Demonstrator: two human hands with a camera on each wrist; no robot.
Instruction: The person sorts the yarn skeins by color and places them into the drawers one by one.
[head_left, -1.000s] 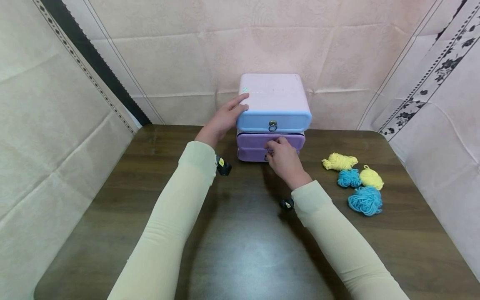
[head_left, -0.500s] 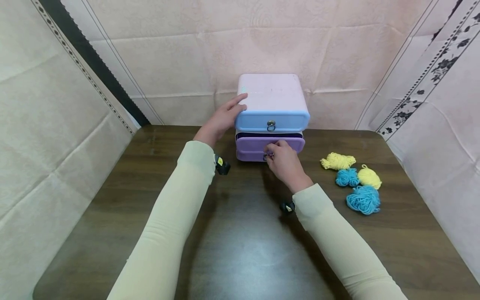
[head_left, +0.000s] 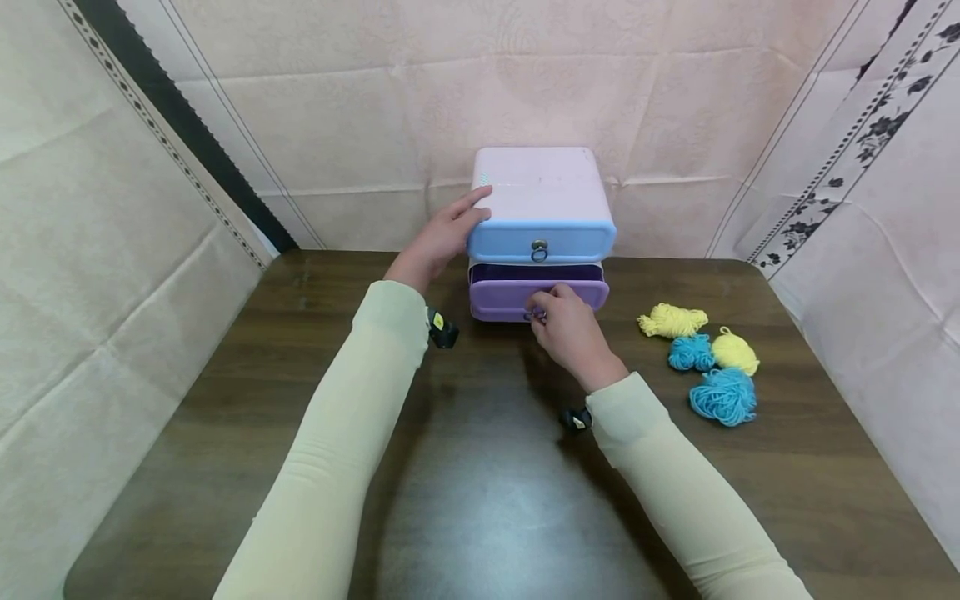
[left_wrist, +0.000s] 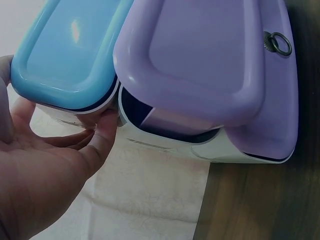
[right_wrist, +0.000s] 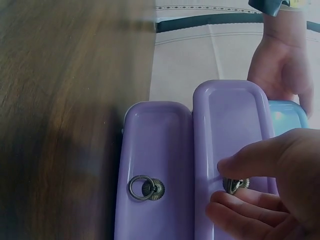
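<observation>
A small drawer cabinet (head_left: pixel 543 183) with a pale top stands at the table's far side. It has a blue top drawer (head_left: pixel 577 242) and two purple drawers. The middle drawer (head_left: pixel 495 298) is pulled partly out, with its dark inside showing above the front. My right hand (head_left: pixel 573 333) pinches its metal ring pull (right_wrist: pixel 233 186) between thumb and fingers. Below it, the bottom drawer (right_wrist: pixel 155 150) is closed, its ring pull (right_wrist: pixel 141 187) untouched. My left hand (head_left: pixel 442 237) presses the cabinet's upper left side, thumb (left_wrist: pixel 106 132) on the side wall.
To the right on the brown table (head_left: pixel 480 467) lie two yellow yarn bundles (head_left: pixel 672 320) and two blue yarn bundles (head_left: pixel 724 397). Pale cloth (head_left: pixel 525 100) hangs right behind the cabinet and along both sides.
The middle purple drawer has slid further out toward me, my right hand moving with its ring pull. My left hand keeps its place on the cabinet.
</observation>
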